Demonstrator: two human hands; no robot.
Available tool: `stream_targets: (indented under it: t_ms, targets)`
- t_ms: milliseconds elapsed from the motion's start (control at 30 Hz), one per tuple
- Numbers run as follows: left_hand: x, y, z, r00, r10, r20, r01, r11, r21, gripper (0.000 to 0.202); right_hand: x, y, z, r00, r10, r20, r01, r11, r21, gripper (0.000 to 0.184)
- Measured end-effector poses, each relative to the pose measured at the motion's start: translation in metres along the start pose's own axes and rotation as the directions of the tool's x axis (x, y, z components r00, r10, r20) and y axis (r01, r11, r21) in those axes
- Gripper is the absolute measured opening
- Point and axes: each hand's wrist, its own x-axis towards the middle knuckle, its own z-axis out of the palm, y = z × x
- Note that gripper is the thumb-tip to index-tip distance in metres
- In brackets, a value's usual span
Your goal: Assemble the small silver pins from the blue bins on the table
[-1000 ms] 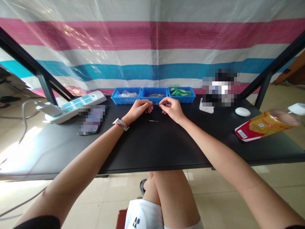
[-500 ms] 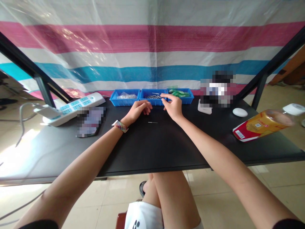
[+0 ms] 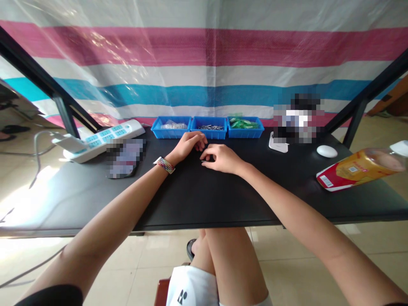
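My left hand (image 3: 188, 144) rests on the black table (image 3: 191, 195) just in front of the blue trays, fingers curled in; what they hold, if anything, is hidden. My right hand (image 3: 220, 158) lies close to its right, fingertips pinched down on the tabletop at the spot where a thin metal pin lay; the pin itself is out of sight under the fingers. At the back stand three blue trays: the left tray (image 3: 171, 132) with clear bags, the middle tray (image 3: 209, 133) with metal pins, the right tray (image 3: 246, 131) with green parts.
A white power strip (image 3: 105, 138) and a blurred flat object (image 3: 124, 158) lie at the left. A white stand (image 3: 278, 146), a white oval object (image 3: 327, 151) and a lying bottle (image 3: 360, 168) are at the right. A striped tarp hangs behind.
My right hand left the left hand, reached to the middle tray, then came back down onto the table over the loose pin. The left hand stayed put.
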Motion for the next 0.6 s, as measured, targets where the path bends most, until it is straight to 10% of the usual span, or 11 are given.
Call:
stream_targets:
  t_ms: [333,600]
  targets:
    - [-0.003,0.008,0.001,0.999,0.011,0.035,-0.012,1.000,0.018,0.040,-0.005,-0.016,-0.003,0.995,0.028,-0.099,-0.049,0.976,-0.212,0.009]
    - [-0.006,0.017,0.001,0.995,0.007,0.096,-0.012,0.999,0.051,0.036,0.007,0.013,-0.002,0.875,0.297,-0.384,-0.066,0.856,0.512,0.022]
